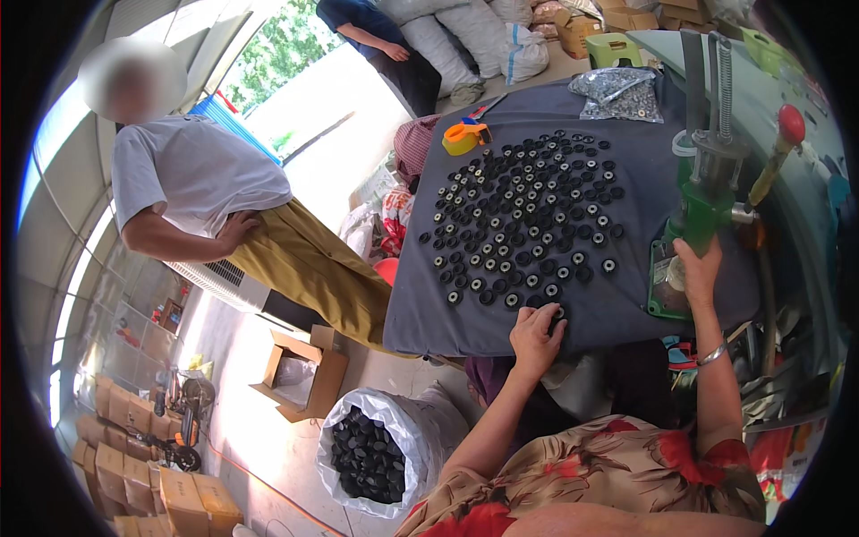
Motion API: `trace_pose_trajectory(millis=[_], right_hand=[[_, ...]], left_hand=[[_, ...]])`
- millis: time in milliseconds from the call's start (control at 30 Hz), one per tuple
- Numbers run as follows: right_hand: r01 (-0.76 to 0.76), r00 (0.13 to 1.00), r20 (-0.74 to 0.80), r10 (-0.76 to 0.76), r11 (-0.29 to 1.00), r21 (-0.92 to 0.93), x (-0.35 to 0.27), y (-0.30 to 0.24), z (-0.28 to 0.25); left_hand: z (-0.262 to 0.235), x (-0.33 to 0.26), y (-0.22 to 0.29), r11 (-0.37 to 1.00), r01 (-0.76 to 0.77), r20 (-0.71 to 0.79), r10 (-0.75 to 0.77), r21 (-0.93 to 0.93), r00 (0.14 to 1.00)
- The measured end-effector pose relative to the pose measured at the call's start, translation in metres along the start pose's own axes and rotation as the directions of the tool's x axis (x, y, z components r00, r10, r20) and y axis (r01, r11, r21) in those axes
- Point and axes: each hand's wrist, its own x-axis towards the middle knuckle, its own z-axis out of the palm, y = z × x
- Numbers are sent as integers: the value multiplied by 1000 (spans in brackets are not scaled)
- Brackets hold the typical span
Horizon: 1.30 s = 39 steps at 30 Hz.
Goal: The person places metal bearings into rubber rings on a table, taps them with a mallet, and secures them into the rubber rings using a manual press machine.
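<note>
My left hand (pixel 535 340) is at the near edge of the cloth-covered table, fingers bent and closed over a small black round part. In front of it spread many similar black round parts (pixel 523 206), some with pale metal centres. My right hand (pixel 701 268) is at the green hand press (pixel 707 210), beside its column and above the base. The fingers there are partly hidden, so what they hold does not show. The press's lever, with a red knob (pixel 791 123), stands up to the right.
Orange tape (pixel 461 139) and a clear bag of small metal parts (pixel 619 94) lie on the table (pixel 429 313). A white sack of black pieces (pixel 407 403) and an open carton (pixel 302 371) stand on the floor at left. One person (pixel 197 170) stands left, another (pixel 385 45) behind.
</note>
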Motion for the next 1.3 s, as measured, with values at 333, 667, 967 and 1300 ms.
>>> trace_pose_trajectory(millis=[333, 667, 967, 1300], right_hand=[[-31, 999, -31, 32, 999, 33, -1, -4, -4], [90, 995, -42, -93, 994, -59, -1, 0, 13], [71, 996, -50, -78, 989, -126, -1, -2, -7], [-102, 995, -8, 102, 995, 1, -5, -16, 7]], left_hand=[[3, 2, 3, 1000, -22, 8, 22, -5, 1000], [2, -9, -17, 1000, 14, 30, -14, 8, 999], [12, -7, -6, 1000, -23, 22, 22, 12, 1000], [3, -1, -6, 999, -28, 10, 28, 34, 1000]])
